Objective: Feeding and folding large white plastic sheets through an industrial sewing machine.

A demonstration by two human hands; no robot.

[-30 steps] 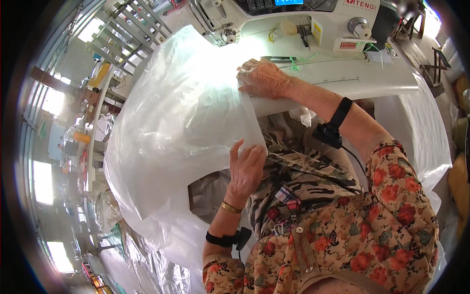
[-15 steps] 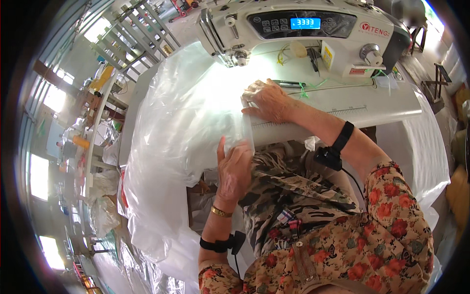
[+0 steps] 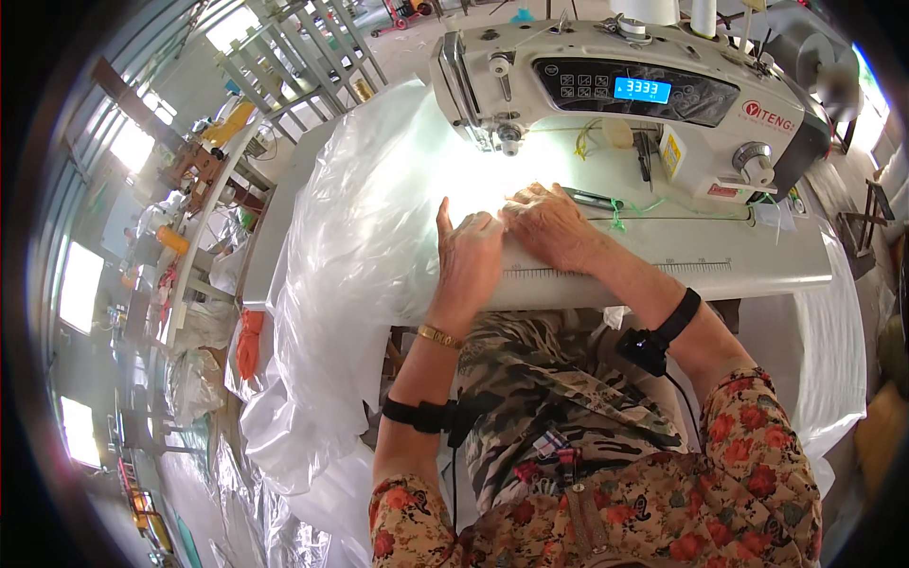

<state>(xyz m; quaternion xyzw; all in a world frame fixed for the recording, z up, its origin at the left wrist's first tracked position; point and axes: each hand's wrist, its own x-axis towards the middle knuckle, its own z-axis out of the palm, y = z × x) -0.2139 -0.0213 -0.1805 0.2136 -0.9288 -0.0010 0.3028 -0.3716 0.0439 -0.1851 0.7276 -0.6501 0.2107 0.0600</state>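
Translucent plastic sheet (image 3: 360, 208), both hands (image 3: 471, 260) (image 3: 551, 229) at its glare-washed edge, grip unclear, tabletop (image 3: 663, 243) extending right

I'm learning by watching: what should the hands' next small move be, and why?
Probably ease the translucent white plastic sheeting forward toward the needle end of the long white sewing machine: the bare left hand and bare right hand are close together at the sheeting's edge, just short of that end, though glare hides the stitching spot.
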